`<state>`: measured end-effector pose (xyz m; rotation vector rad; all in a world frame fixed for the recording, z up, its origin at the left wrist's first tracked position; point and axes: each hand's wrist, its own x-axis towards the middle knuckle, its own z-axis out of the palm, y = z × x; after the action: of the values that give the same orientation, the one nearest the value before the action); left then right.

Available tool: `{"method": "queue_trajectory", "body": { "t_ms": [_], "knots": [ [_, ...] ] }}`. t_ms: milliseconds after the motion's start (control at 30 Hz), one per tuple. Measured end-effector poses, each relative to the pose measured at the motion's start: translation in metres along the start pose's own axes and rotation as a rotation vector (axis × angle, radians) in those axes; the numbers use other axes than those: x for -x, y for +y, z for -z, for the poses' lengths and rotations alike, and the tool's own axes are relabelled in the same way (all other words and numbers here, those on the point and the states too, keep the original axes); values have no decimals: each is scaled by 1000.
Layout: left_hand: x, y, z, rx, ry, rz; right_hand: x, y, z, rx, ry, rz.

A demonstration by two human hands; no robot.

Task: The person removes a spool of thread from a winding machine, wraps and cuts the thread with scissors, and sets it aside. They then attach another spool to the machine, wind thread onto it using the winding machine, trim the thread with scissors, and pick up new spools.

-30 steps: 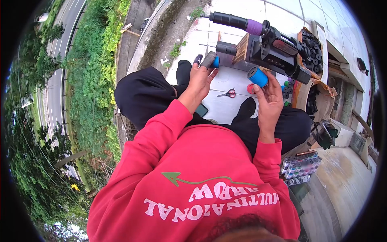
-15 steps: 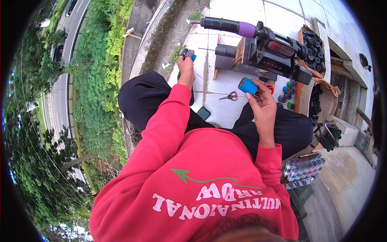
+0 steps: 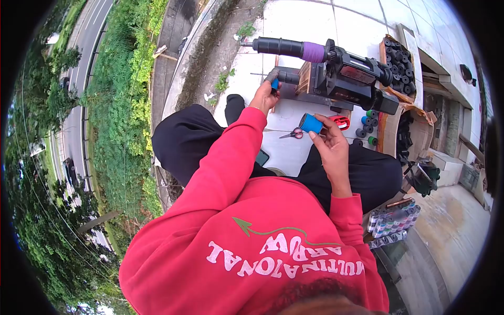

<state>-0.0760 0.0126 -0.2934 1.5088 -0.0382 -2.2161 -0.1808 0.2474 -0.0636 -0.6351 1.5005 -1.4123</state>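
My left hand (image 3: 262,97) is closed round a small grey and blue roll (image 3: 274,83), partly hidden by the fingers. It is beside the grey cylinder (image 3: 289,75) on the end of a black machine (image 3: 344,71); whether they touch I cannot tell. From that cylinder a thin rod points left. My right hand (image 3: 335,152) holds a blue roll (image 3: 311,124) with a dark core between thumb and fingers, above the white tiles. Just left of this roll, scissors (image 3: 296,133) lie on the floor. A red object (image 3: 341,122) rests behind the right fingers.
Several green, blue and grey rolls (image 3: 367,126) stand right of my right hand. A box of black rolls (image 3: 400,68) and a cardboard box (image 3: 387,126) are farther right. A phone (image 3: 262,157) lies between my legs. A purple-wrapped tube (image 3: 313,52) tops the machine.
My left hand has moved right with its roll, up beside the machine's grey cylinder. My right hand still holds the blue roll, slightly farther left and lower in view. The whole view has shifted a little.
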Motion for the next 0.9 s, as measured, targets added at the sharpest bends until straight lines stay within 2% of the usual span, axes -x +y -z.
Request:
{"method": "queue_trajectory", "body": {
  "t_ms": [100, 333, 433, 533, 567, 633, 700, 733, 800, 900],
  "knots": [
    [2, 2, -1, -159, 92, -103, -1, 2, -1, 1, 0, -16],
    [24, 35, 17, -102, 341, -336, -4, 4, -6, 14, -18, -23],
    [22, 50, 42, -39, 401, -442, -5, 5, -5, 3, -30, -30],
    [17, 60, 69, 136, 555, -542, -5, 5, -5, 8, -22, -26],
    [9, 53, 83, 135, 556, -539, -5, 4, -5, 8, -20, -28],
    [-10, 36, 110, 79, 625, -679, -5, 2, -7, 0, -15, -16],
    [-1, 2, 122, -399, 560, -539, -6, 3, -7, 8, -25, -6],
    [4, -17, 124, -601, 435, -510, -5, 4, -8, 15, -37, 3],
    [-11, -59, 136, -870, 329, -361, -5, 2, -9, 20, -45, -5],
    [-32, -113, 149, -777, 309, -193, -5, 4, -10, 32, -39, -9]
  ]
}}
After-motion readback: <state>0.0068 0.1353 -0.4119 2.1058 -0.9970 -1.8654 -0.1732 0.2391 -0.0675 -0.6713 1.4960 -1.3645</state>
